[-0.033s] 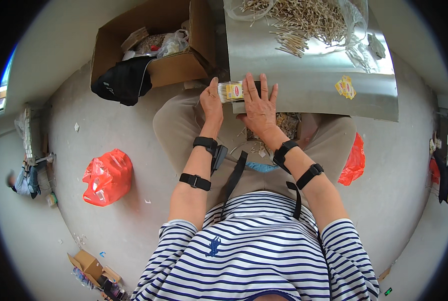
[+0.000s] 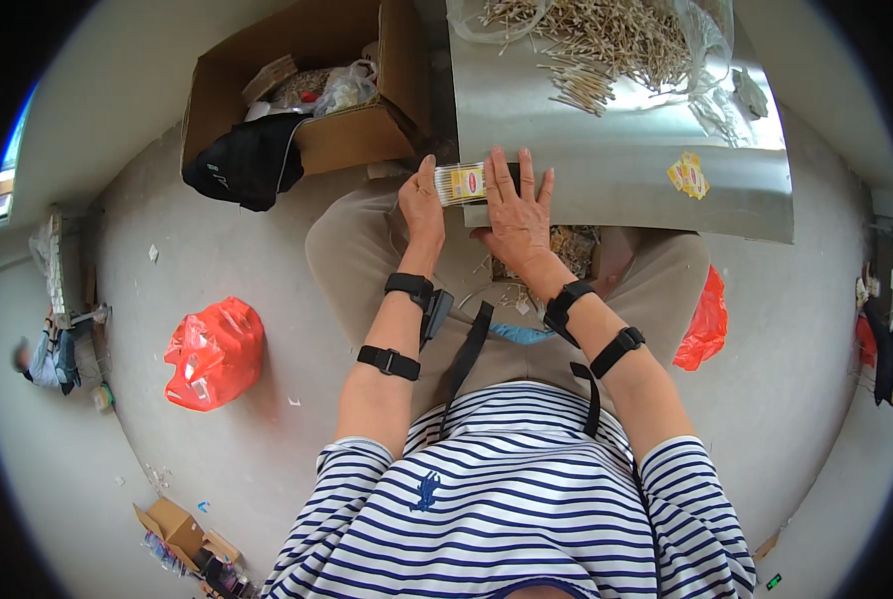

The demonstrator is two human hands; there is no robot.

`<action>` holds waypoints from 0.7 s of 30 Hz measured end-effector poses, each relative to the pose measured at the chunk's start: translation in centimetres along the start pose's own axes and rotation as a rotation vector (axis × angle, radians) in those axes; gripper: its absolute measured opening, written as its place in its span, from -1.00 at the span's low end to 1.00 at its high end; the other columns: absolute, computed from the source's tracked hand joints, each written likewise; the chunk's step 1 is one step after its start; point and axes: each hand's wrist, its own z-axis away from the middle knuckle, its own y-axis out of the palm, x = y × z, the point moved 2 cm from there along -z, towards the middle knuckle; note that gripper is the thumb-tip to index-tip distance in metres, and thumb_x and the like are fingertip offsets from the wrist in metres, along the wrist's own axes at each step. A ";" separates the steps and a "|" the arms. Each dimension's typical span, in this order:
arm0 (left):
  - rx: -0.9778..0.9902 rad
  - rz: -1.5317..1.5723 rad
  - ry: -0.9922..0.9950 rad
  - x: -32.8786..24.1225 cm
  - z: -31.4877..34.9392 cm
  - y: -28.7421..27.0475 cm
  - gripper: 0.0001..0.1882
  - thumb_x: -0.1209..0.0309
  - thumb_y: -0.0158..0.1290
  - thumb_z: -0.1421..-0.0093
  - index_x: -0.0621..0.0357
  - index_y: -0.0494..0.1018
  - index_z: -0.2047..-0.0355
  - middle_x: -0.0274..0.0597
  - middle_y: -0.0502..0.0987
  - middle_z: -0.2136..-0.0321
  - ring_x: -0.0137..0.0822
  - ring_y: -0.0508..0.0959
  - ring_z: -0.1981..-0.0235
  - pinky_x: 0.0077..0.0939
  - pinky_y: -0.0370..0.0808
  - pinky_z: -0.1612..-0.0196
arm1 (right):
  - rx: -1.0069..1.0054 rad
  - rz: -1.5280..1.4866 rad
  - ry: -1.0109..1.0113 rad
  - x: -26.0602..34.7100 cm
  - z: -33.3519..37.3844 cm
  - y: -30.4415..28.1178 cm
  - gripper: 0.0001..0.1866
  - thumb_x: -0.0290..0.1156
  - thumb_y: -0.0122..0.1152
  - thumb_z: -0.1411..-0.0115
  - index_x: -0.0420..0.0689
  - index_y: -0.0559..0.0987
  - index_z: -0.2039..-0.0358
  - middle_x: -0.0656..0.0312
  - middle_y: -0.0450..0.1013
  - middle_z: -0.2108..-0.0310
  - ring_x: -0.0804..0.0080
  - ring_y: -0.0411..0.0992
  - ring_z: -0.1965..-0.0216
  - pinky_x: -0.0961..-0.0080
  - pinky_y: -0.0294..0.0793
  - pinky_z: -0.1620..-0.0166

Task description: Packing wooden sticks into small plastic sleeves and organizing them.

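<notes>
A clear flat pack of cotton swabs [image 2: 456, 184] with a yellow label and a red oval lies at the near left corner of the metal tabletop. My left hand [image 2: 422, 208] holds its left end, fingers closed around that side. My right hand [image 2: 516, 212] rests over the pack's right end with its fingers stretched out and flat. A black piece [image 2: 514, 172] shows between those fingers; its shape is mostly hidden. Farther back is a heap of loose cotton swabs [image 2: 626, 45], with a small bunch lying in front of it. Several yellow labels [image 2: 688, 175] sit to the right.
A cardboard box [image 2: 341, 145] with bags inside and a black cloth [image 2: 247, 160] over its edge stands left of the metal tabletop [image 2: 626, 200]. Below my hands is a container of loose swabs [image 2: 573, 245]. Red plastic bags [image 2: 217, 354] lie on the floor at both sides.
</notes>
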 end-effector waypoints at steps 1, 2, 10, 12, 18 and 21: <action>-0.002 0.002 0.003 -0.1 0.0 0.0 -0.43 0.00 0.10 -0.43 0.35 0.56 0.43 -0.31 0.55 0.50 -0.50 0.42 0.44 -0.45 0.46 0.29 | 0.005 -0.015 0.008 0.0 0.0 0.0 0.34 -0.02 0.63 0.17 -0.12 0.04 -0.54 0.26 -0.17 -0.59 -0.13 -0.29 -0.58 -0.42 -0.23 -0.46; -0.004 0.013 0.018 -0.1 0.0 0.0 -0.43 0.01 0.10 -0.43 0.36 0.56 0.43 -0.30 0.55 0.50 -0.50 0.42 0.44 -0.44 0.46 0.29 | 0.002 -0.014 0.005 -0.1 0.0 0.1 0.34 -0.02 0.63 0.17 -0.12 0.04 -0.54 0.26 -0.17 -0.59 -0.13 -0.29 -0.58 -0.42 -0.23 -0.46; -0.033 0.049 0.105 0.2 -0.2 0.1 -0.44 0.03 0.11 -0.42 0.39 0.57 0.45 -0.22 0.57 0.53 -0.45 0.45 0.45 -0.37 0.46 0.29 | 0.064 0.083 -0.015 0.0 -0.1 -0.2 0.34 -0.05 0.62 0.13 -0.09 -0.02 -0.55 0.25 -0.18 -0.59 -0.11 -0.27 -0.58 -0.40 -0.23 -0.48; -0.022 -0.006 0.086 0.2 -0.4 -0.1 -0.42 0.02 0.11 -0.42 0.40 0.57 0.43 -0.21 0.58 0.51 -0.44 0.46 0.45 -0.36 0.47 0.29 | 0.053 0.071 -0.011 -0.1 0.0 -0.4 0.35 -0.05 0.62 0.13 -0.08 -0.03 -0.55 0.25 -0.18 -0.59 -0.11 -0.26 -0.58 -0.39 -0.23 -0.48; 0.080 0.126 -0.096 -0.9 -0.1 -1.3 -0.47 -0.06 0.13 -0.40 0.23 0.56 0.38 -0.32 0.57 0.49 -0.51 0.50 0.45 -0.48 0.48 0.37 | 0.028 -0.070 -0.025 -1.2 0.5 -0.7 0.36 -0.03 0.62 0.14 -0.12 -0.04 -0.55 0.15 -0.17 -0.59 -0.10 -0.26 -0.58 -0.33 -0.24 -0.50; 0.030 0.221 -0.168 -2.5 1.2 -2.1 -0.50 -0.11 0.13 -0.38 0.09 0.52 0.40 -0.37 0.55 0.48 -0.55 0.51 0.45 -0.51 0.48 0.43 | -0.055 -0.142 -0.064 -1.2 0.8 -0.9 0.37 -0.01 0.63 0.15 -0.15 -0.04 -0.54 0.06 -0.16 -0.58 -0.08 -0.25 -0.58 -0.27 -0.24 -0.51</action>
